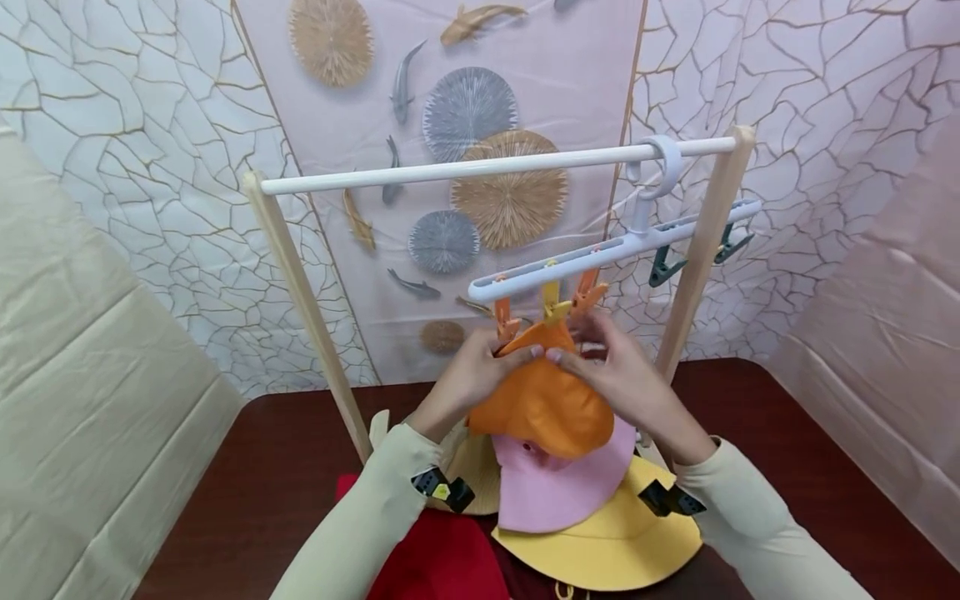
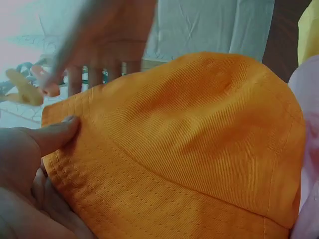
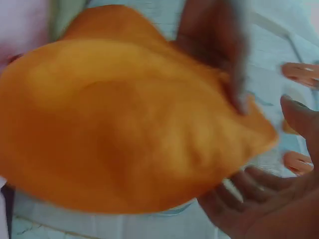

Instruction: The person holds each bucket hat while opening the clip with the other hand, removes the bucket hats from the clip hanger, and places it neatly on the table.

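My left hand (image 1: 476,371) holds an orange bucket hat (image 1: 562,404) by its brim, the thumb on the near face and fingers behind. My right hand (image 1: 630,379) is at the hat's other side; the right wrist view shows its thumb and fingers spread, the fingers partly behind the brim. Just above the brim hang an orange clip (image 1: 504,321), a yellow clip (image 1: 553,308) and another orange clip (image 1: 587,296). In the left wrist view the yellow clip (image 2: 24,88) stands apart from the hat. The clips hang from a white hanger (image 1: 555,267), tilted on a rod.
The white rod (image 1: 450,172) spans a wooden frame with two posts. Dark green clips (image 1: 665,268) sit at the hanger's right end. Below lie a pink hat (image 1: 555,500), a yellow hat (image 1: 622,554), a beige hat (image 1: 480,475) and red fabric (image 1: 442,558) on the dark table (image 1: 217,508).
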The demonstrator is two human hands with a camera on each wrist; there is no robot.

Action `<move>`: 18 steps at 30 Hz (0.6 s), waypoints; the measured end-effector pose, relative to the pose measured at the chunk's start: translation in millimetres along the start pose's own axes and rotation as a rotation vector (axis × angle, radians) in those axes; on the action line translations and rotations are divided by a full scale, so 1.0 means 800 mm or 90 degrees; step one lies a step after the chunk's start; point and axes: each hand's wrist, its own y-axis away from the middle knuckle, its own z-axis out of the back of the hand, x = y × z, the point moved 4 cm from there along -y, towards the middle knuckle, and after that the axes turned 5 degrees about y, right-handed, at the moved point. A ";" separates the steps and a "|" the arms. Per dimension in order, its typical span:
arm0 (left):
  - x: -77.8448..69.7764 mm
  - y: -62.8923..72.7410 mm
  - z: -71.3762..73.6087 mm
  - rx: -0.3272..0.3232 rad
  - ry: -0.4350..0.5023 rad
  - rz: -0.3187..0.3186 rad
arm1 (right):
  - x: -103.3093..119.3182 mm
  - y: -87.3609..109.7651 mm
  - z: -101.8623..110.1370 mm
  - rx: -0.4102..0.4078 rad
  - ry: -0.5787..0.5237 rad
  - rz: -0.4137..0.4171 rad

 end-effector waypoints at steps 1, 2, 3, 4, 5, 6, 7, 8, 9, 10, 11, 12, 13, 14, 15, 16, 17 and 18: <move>0.000 0.002 0.001 0.003 0.005 0.002 | -0.002 0.003 -0.004 0.003 0.022 0.012; 0.000 0.004 0.002 0.003 0.005 0.000 | -0.003 0.004 -0.008 0.000 0.041 0.027; -0.001 0.006 0.002 0.004 -0.001 -0.006 | -0.004 0.006 -0.011 -0.006 0.058 0.038; 0.000 0.007 0.002 0.005 -0.004 -0.013 | -0.005 0.007 -0.013 -0.018 0.077 0.050; 0.000 0.008 0.003 0.008 -0.010 -0.026 | -0.006 0.008 -0.014 -0.030 0.090 0.058; 0.002 0.009 0.003 0.008 -0.014 -0.037 | -0.007 0.010 -0.014 -0.042 0.092 0.064; 0.005 0.011 0.005 0.014 -0.015 -0.046 | -0.008 0.012 -0.013 -0.052 0.089 0.066; 0.010 0.013 0.007 0.021 -0.021 -0.052 | -0.009 0.014 -0.012 -0.059 0.080 0.063; 0.017 0.016 0.009 0.035 -0.027 -0.051 | -0.011 0.017 -0.010 -0.065 0.070 0.056; 0.026 0.019 0.012 0.054 -0.036 -0.044 | -0.014 0.021 -0.009 -0.070 0.053 0.042; 0.037 0.022 0.015 0.072 -0.054 -0.031 | -0.017 0.024 -0.008 -0.073 0.029 0.025; 0.049 0.026 0.017 0.096 -0.069 -0.015 | -0.020 0.028 -0.006 -0.075 -0.003 0.005; 0.061 0.029 0.020 0.120 -0.090 0.001 | -0.023 0.032 -0.005 -0.076 -0.037 -0.019; 0.072 0.031 0.022 0.141 -0.113 0.014 | -0.027 0.035 -0.004 -0.079 -0.075 -0.042; 0.084 0.032 0.024 0.161 -0.133 0.029 | -0.031 0.038 -0.003 -0.081 -0.114 -0.065; 0.096 0.032 0.025 0.175 -0.154 0.042 | -0.034 0.040 -0.002 -0.082 -0.152 -0.087; 0.106 0.032 0.027 0.185 -0.171 0.052 | -0.037 0.042 -0.002 -0.083 -0.186 -0.103; 0.115 0.032 0.027 0.193 -0.182 0.059 | -0.040 0.044 -0.002 -0.083 -0.216 -0.117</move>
